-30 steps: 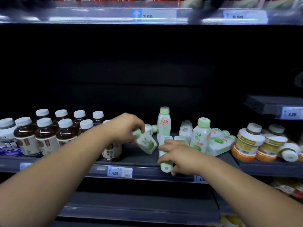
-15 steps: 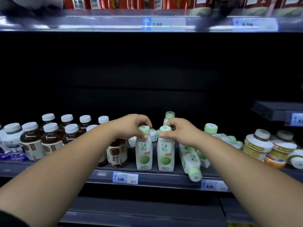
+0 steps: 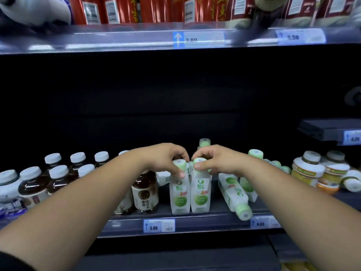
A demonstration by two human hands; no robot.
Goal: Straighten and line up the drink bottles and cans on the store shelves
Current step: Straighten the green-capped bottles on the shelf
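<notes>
Head view has your left hand (image 3: 166, 159) and right hand (image 3: 216, 159) side by side over the middle of the shelf (image 3: 205, 224), each curled round a green cap. Your left fingers (image 3: 180, 174) pinch the cap of the left green bottle (image 3: 179, 194). Your right fingers (image 3: 198, 166) pinch the cap of the right green bottle (image 3: 200, 194). Those two stand upright and touching, labels forward, just behind the shelf's front edge. I'd count that pair as done or nearly so; all they look to need is a release.

Plenty is left. Just to their right a toppled bottle (image 3: 233, 194) lies on its side with its cap poking over the front edge. More green-capped bottles (image 3: 277, 164) lie jumbled behind it past your right forearm; how many, I can't tell. Another lying bottle (image 3: 163, 176) shows behind your left hand. Toward the shelf's right end the orange-banded tubs (image 3: 304, 173) sit crooked, and a fallen tub (image 3: 351, 182) is on its side. The brown tea bottles (image 3: 58, 178) toward the left end stand in rows and look to need little. By my reckoning you're early on this shelf.
</notes>
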